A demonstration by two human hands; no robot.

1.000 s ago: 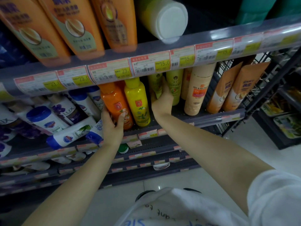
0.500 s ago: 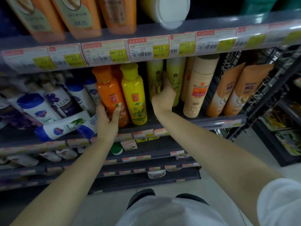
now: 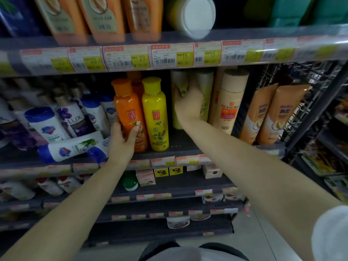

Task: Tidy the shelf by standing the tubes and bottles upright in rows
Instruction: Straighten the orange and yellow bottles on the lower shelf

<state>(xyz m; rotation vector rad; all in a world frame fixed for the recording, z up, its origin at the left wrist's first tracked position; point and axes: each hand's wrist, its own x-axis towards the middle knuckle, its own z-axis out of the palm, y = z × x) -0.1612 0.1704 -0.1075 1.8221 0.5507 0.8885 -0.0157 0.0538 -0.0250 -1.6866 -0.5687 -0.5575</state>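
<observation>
A: Gripping the orange bottle (image 3: 130, 117) near its base, the left hand (image 3: 121, 140) curls round it, thumb on the label, just behind the shelf lip (image 3: 162, 161).

B: And the right hand (image 3: 188, 106)?

A: Wrapped round a pale green tube (image 3: 204, 95), deeper in.

B: Room?

A: Bare dark shelf shows in front of it. The glossy yellow bottle (image 3: 155, 113) touches the orange one; a white bottle (image 3: 71, 146) lies flat leftward.
</observation>
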